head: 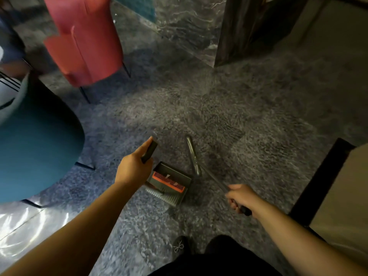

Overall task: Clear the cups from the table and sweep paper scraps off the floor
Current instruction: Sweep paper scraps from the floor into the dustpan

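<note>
A: At nine o'clock we have the teal chair [35,144], and above it, toward eleven o'clock, the pink chair [85,42]; both stand on thin dark legs, well apart from the tools, so the carpet [229,108] between them lies open for sweeping; no cups show anywhere, and the worktop itself is out of view.

B: Moving right, our left hand [132,170] has its fingers wrapped round the dark grip of the dustpan handle [149,151]; we judge it is held upright so the dustpan [169,181] stays flat on the carpet, mouth toward us at six o'clock; an orange comb strip runs across the pan, and something pale lies beside it that may be paper scraps, though the blur leaves us unsure.

A: The pale bristles of the broom [165,197] sit right at the pan's lip; that suits pushing scraps in; its metal pole runs toward four o'clock into our right hand [240,197], whose fingers are clenched round the grip end.

B: A second metal bar [193,156] rises toward twelve o'clock beside the pan; we cannot tell which tool it belongs to.

A: No loose scraps show on the carpet; at six o'clock a dark shoe [180,246] carries a small pale pattern; we can read no brand, label or writing anywhere.
</note>
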A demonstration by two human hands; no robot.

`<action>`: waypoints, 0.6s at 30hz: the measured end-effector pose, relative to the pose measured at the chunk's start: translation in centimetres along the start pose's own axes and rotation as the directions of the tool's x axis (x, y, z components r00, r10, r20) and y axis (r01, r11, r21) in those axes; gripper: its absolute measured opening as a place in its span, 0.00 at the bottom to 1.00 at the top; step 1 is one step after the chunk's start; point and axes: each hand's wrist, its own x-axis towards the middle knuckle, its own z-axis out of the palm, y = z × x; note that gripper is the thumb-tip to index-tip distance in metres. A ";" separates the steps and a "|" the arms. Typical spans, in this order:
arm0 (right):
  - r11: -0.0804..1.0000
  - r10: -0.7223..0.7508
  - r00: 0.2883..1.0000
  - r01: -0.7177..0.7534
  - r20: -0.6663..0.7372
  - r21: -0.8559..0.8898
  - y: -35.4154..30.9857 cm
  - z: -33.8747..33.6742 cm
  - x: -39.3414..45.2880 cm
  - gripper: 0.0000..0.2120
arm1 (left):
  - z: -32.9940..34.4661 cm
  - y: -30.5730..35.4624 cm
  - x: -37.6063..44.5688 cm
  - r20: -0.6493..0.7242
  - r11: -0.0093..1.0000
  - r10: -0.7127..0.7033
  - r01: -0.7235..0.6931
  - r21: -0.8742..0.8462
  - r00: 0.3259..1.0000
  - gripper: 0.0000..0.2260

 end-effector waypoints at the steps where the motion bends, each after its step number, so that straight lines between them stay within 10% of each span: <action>1: 1.000 0.005 1.000 -0.005 0.002 0.004 -1.3 0.0 0.8 0.18 | -0.3 0.0 1.4 -0.015 1.000 -0.002 0.002 -0.003 1.000 0.29; 18: 0.994 -0.060 0.997 0.065 0.052 -0.087 -28.9 -8.2 21.2 0.25 | -1.2 7.7 31.9 -0.117 0.994 -0.110 0.107 -0.034 0.987 0.27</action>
